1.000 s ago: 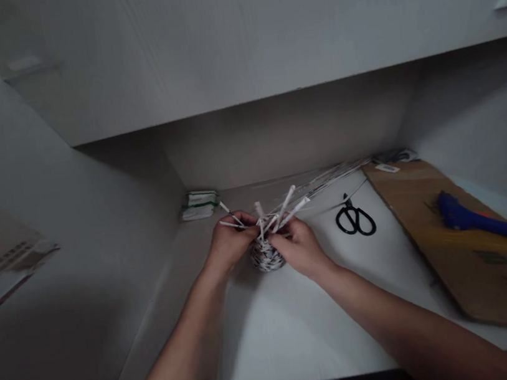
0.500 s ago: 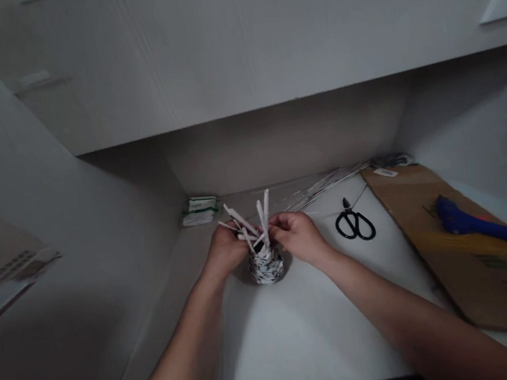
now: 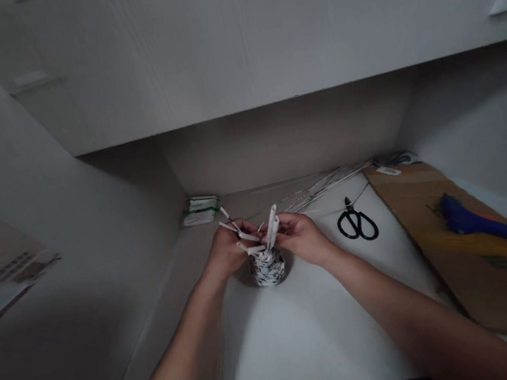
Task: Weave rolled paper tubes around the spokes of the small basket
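Observation:
A small woven basket (image 3: 268, 270) of rolled printed paper stands upright on the white tabletop. Several white paper tubes (image 3: 272, 225) stick up from its rim, some leaning left and some upright at the right. At the basket's left side, my left hand (image 3: 230, 245) is closed around the paper tubes, its fingertips behind them. My right hand (image 3: 298, 234) pinches at the tubes on the right of the rim. Both sets of fingertips meet near the far side of the rim, partly hidden by the tubes.
Black-handled scissors (image 3: 357, 224) lie right of my right hand. Long thin paper sticks (image 3: 323, 186) lie along the back wall, and a white-and-green packet (image 3: 201, 210) is at the back left. A blue glue gun (image 3: 489, 226) rests on a cardboard sheet (image 3: 463, 273). A shelf panel (image 3: 233, 42) overhangs the back.
Some upright tubes at the left and middle have been bent lower. The right-hand tubes have tilted and moved a little lower. Both hands stay at the rim.

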